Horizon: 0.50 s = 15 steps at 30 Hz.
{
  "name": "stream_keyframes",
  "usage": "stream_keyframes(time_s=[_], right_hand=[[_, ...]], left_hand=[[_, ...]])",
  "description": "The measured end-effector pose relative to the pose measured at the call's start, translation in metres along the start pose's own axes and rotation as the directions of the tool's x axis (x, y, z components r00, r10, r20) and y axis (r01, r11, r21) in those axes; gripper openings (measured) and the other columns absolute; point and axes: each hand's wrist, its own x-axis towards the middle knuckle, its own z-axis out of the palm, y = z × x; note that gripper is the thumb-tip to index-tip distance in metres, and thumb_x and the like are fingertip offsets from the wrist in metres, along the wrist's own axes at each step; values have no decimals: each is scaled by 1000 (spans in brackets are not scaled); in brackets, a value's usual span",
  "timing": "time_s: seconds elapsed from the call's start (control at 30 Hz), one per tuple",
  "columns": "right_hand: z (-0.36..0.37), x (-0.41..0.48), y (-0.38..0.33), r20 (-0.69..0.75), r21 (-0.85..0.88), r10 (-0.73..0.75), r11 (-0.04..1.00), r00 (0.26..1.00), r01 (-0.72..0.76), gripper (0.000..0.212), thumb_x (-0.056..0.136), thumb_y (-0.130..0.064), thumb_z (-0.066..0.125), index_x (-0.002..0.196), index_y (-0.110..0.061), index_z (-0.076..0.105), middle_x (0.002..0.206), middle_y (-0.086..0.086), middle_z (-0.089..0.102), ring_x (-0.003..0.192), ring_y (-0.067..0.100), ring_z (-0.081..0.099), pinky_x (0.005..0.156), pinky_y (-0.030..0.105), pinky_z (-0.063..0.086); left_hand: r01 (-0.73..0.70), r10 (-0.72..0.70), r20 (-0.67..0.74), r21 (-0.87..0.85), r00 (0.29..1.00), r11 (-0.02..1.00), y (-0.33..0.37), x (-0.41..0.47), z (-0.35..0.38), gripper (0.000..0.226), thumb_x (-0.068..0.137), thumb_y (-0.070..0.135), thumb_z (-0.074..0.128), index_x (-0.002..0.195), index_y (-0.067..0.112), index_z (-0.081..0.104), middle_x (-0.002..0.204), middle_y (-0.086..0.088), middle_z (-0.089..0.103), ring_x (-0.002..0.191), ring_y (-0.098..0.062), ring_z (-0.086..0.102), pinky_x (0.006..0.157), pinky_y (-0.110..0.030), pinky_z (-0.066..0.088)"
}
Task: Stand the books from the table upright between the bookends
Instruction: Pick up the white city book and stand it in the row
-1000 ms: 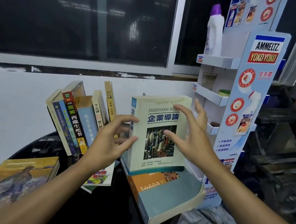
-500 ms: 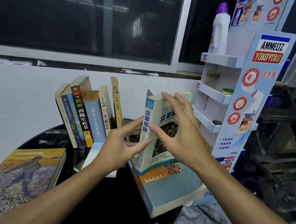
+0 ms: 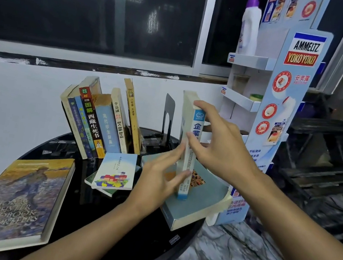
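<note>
A cream book with a blue-and-white spine (image 3: pixel 190 145) stands upright on a flat teal book (image 3: pixel 199 196), its spine turned toward me. My right hand (image 3: pixel 218 144) grips its top and right side. My left hand (image 3: pixel 160 176) presses against its lower left side with fingers spread. Just left of it stands a black metal bookend (image 3: pixel 168 116). Several books (image 3: pixel 100 120) lean in a row left of that bookend, tilted to the left. The other bookend is hidden.
On the round black table (image 3: pixel 129 244), a large painted-cover book (image 3: pixel 13 198) lies flat at the front left and a small colourful book (image 3: pixel 115 170) lies on another in the middle. A cardboard display shelf (image 3: pixel 279 100) with a white bottle (image 3: pixel 250 24) stands at right.
The cream book turned from cover-facing to spine-facing while staying upright on the teal book. Both hands shifted with it, and the black bookend came into sight.
</note>
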Motion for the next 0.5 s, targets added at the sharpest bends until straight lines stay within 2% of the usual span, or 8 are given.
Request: stream_keyframes(time_s=[0.07, 0.13, 0.2, 0.33, 0.43, 0.5], right_hand=[[0, 0, -3, -4, -79, 5, 997, 1000, -5, 62, 96, -32, 65, 148, -31, 32, 118, 1, 67, 96, 15, 64, 75, 34, 60], [1, 1, -5, -12, -133, 10, 991, 1000, -11, 61, 96, -34, 64, 147, -29, 31, 114, 7, 68, 94, 21, 66, 71, 40, 60], [1, 3, -6, -20, -167, 37, 985, 999, -39, 60, 97, -34, 63, 146, -29, 30, 111, 10, 69, 91, 26, 67, 66, 45, 61], [5, 7, -6, -55, -155, 53, 986, 997, -61, 55, 98, -29, 61, 144, -28, 31, 105, 13, 70, 83, 29, 68, 62, 48, 61], [8, 9, -6, -98, -134, 39, 990, 994, -52, 53, 97, -26, 61, 144, -23, 36, 108, 14, 71, 85, 27, 68, 64, 46, 61], [9, 12, -7, -121, -119, 33, 992, 992, -47, 50, 97, -24, 61, 143, -19, 40, 113, 13, 70, 89, 25, 68, 67, 42, 61]], left_hand=[[-7, 7, 4, 74, 1000, 997, -5, -4, 9, 72, 91, 24, 75, 153, 26, 40, 140, 19, 58, 130, 1, 52, 101, -32, 54], [12, -16, 26, 130, 1000, 991, -8, -8, 14, 73, 92, 37, 70, 155, 34, 33, 132, 9, 64, 121, -10, 59, 95, -36, 57], [18, -25, 32, 183, 999, 983, -10, -11, 17, 74, 92, 53, 61, 155, 45, 23, 120, 9, 65, 111, -14, 59, 88, -41, 59], [-14, 12, 7, 280, 1000, 960, -10, -12, 18, 78, 92, 51, 64, 156, 43, 19, 115, 13, 66, 107, -10, 55, 84, -40, 55], [-4, -3, 25, 264, 1000, 964, -9, -9, 15, 78, 90, 54, 63, 157, 37, 26, 120, 13, 65, 112, -9, 55, 90, -37, 53], [-3, -8, 45, 238, 999, 971, -10, -5, 8, 77, 90, 53, 66, 156, 36, 31, 131, 14, 63, 122, -6, 53, 100, -33, 50]])
